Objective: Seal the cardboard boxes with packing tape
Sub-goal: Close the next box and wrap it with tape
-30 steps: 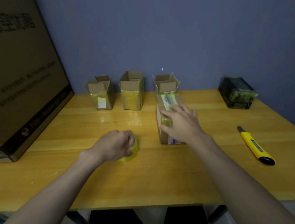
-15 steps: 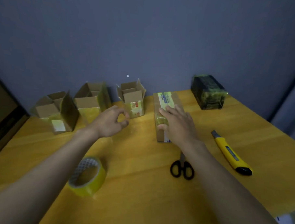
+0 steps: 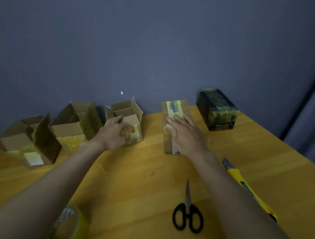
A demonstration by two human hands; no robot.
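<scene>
Head view, catalogued by size. Yellow wooden table [image 3: 132, 190]. Three open brown cardboard boxes along the far edge: far left [image 3: 27, 140], middle [image 3: 75, 123], and third [image 3: 127, 121]. Closed, taped cardboard box [image 3: 172, 123], centre right. Black taped parcel [image 3: 216, 109], far right. Yellow packing tape roll [image 3: 72, 224], near left. Yellow utility knife [image 3: 247, 188]. Black-handled scissors [image 3: 186, 216]. Left hand [image 3: 114, 133]: fingers curled, gripping the third box's near face. Right hand [image 3: 186, 135]: flat, fingers straight, resting on the taped box. Step judged: taking up the next open box; flaps need folding, then tape.
</scene>
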